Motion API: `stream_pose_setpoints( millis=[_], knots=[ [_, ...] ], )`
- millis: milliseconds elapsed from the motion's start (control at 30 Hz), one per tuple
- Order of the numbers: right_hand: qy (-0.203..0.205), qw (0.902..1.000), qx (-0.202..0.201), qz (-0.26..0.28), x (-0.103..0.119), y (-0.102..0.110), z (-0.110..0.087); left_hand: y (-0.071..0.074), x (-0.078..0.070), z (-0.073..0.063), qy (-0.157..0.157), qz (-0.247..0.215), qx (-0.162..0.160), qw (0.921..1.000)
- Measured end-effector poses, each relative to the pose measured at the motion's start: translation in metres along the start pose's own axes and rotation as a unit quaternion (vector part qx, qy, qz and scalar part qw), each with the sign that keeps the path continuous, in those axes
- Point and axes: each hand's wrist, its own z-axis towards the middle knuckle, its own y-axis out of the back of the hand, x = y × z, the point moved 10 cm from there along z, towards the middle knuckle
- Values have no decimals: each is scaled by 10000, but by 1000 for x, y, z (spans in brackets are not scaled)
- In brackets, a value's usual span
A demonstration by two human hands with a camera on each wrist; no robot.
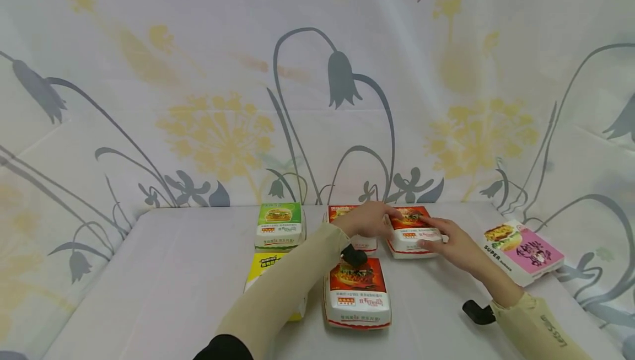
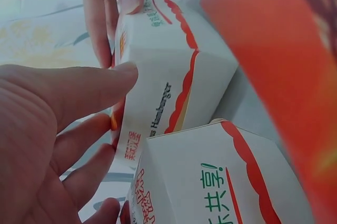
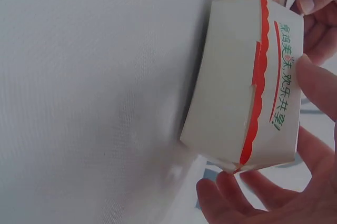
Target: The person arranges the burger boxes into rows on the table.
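A red-and-white burger box [image 1: 414, 238] sits at the back of the table with a hand on either side. My left hand [image 1: 367, 219] reaches across to its left edge; in the left wrist view the thumb lies on the white side and fingertips touch the red top. My right hand [image 1: 453, 244] grips the right end, thumb on the front of the lid and fingers round the far side. Under my left forearm, another red box [image 1: 367, 244] is partly hidden, close beside the held one. A third red box [image 1: 359, 294] stands in front of it.
A green box [image 1: 280, 227] stands at the back left, with a yellow box [image 1: 263, 266] in front, partly covered by my left sleeve. A pink box [image 1: 528, 250] lies angled at the table's right edge. Behind the white table [image 1: 173, 283] hangs a flower-patterned cloth [image 1: 223, 73].
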Motion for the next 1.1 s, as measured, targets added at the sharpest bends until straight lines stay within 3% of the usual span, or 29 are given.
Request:
stream_pose_setpoints(
  millis=[633, 1100],
  knots=[
    [116, 9998, -141, 6, -2, 3, 0, -5, -2, 4, -62, 554, 188, 9983],
    [158, 9996, -228, 2, 2, 15, -7, -7, -6, -1, -4, 664, 208, 9976]
  ],
)
